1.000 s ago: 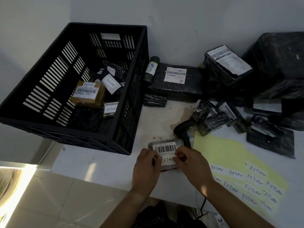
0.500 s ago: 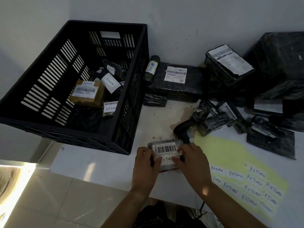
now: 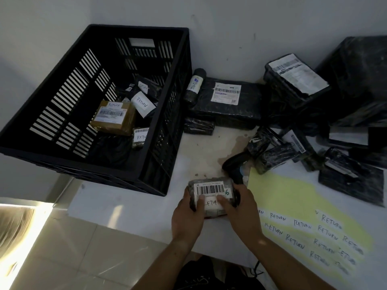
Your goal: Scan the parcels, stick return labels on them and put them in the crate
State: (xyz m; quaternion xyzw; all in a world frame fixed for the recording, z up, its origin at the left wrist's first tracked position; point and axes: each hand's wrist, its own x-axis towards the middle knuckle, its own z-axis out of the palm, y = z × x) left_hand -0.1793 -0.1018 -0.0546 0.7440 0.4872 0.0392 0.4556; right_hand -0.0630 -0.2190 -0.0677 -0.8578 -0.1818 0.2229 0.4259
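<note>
here the parcel [image 3: 211,190] sits at the near edge of the table [image 3: 129,197], just right of the crate's near corner, gripped from both sides: the left hand [image 3: 188,214] curls its fingers round the left end, the right hand [image 3: 240,206] curls round the right end, and both thumbs lie flat on the white return label [image 3: 211,203] below the barcode. the step looks like pressing the label down. to do it well, the thumbs should rub outward from the middle to the label's ends, so that the wrap underneath, which looks soft and crinkly, does not lift a corner. the barcode above should be left uncovered, and the grip should be firm enough that the small pack does not twist. after that the move is likely a short lift up and left over the wall of the crate [image 3: 173,101]. counting outward: one parcel in hand, with one label on it. one black scanner [image 3: 232,166] lies just beyond the parcel, beside the far left corner of one yellow sheet [image 3: 293,191], which carries about a dozen handwritten return labels, the near right ones too blurred to count surely. one crate stands far left, and four return labels can be read inside it, on a brown box [image 3: 113,124] and three smaller packs; darker parcels may lie under them. on the far right of the table roughly ten black-wrapped parcels [image 3: 226,114] wait unlabelled, heaped so that an exact count is not possible.
</note>
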